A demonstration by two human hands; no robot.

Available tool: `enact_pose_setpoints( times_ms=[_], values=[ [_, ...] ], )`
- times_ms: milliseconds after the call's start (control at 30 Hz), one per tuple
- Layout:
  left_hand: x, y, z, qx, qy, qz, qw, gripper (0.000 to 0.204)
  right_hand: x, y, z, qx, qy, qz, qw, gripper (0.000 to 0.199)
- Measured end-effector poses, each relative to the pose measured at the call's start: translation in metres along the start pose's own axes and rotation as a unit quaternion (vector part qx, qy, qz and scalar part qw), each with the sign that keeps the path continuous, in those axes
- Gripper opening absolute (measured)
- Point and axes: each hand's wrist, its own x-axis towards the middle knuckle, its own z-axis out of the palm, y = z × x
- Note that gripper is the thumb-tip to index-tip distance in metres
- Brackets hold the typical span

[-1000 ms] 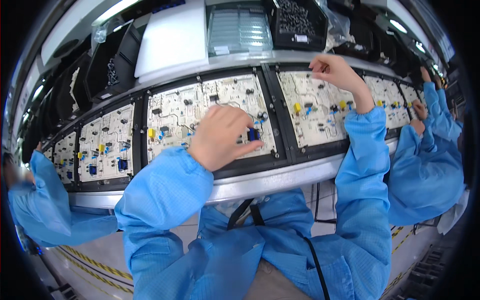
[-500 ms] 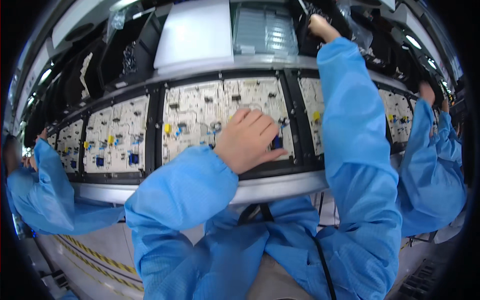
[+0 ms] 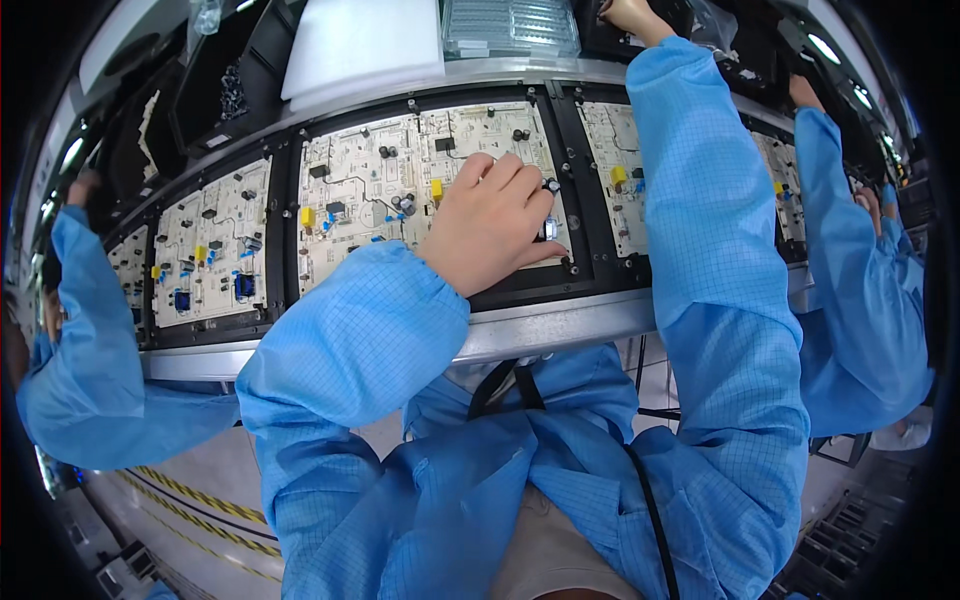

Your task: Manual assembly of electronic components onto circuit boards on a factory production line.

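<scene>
My left hand (image 3: 488,222) lies over the lower right part of a pale circuit board (image 3: 350,150), fingers bent and thumb stretched out to the side. Its fingertips are partly hidden, and nothing shows as gripped. Beside the thumb, a shiny component (image 3: 549,229) peeks out. Black framing (image 3: 480,294) surrounds the board, which carries yellow, black and blue components. At the upper edge, my right hand (image 3: 638,18) reaches to a black bin (image 3: 612,42). Its fingers curl together, cut by the picture's edge; what they hold cannot be made out.
Further framed boards (image 3: 215,245) stand in line on both sides. A white foam sheet (image 3: 365,50), a clear plastic tray (image 3: 510,28) and a black bin of small parts (image 3: 225,85) sit behind. Co-workers' blue sleeves (image 3: 85,300) flank me. A metal rail (image 3: 560,325) runs along the front.
The view has tilted, so the boards and bins sit higher in the picture. My left hand stays over the same board; my right hand is still at the bin. The right-hand co-worker's arm has risen.
</scene>
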Motion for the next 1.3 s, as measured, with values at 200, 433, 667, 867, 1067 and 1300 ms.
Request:
enact_pose_setpoints(
  times_ms=[200, 433, 667, 867, 1067, 1300],
  values=[
    [-0.005, -0.002, -0.003, -0.044, -0.001, -0.040, 0.998, 0.044, -0.003, 0.003, -0.009, 0.009, 0.041, -0.005, 0.999, 0.013],
    [-0.009, -0.007, 0.001, -0.100, -0.051, -0.062, 0.992, 0.032, -0.006, -0.023, -0.001, 0.012, 0.065, -0.034, 0.997, 0.014],
    [-0.010, -0.004, 0.004, -0.035, -0.044, -0.053, 0.997, 0.032, -0.043, -0.047, -0.039, 0.089, 0.134, -0.066, 0.985, 0.017],
    [-0.010, -0.003, 0.008, -0.031, -0.037, -0.059, 0.997, 0.033, -0.107, -0.067, -0.102, 0.305, 0.145, -0.071, 0.938, 0.016],
    [-0.013, -0.012, 0.005, -0.048, -0.031, -0.054, 0.997, 0.034, -0.217, -0.120, -0.118, 0.400, -0.107, -0.208, 0.886, 0.018],
    [-0.002, -0.062, -0.058, -0.250, 0.176, -0.226, 0.925, 0.017, -0.323, -0.205, -0.102, 0.174, -0.100, -0.324, 0.924, 0.034]
  ],
)
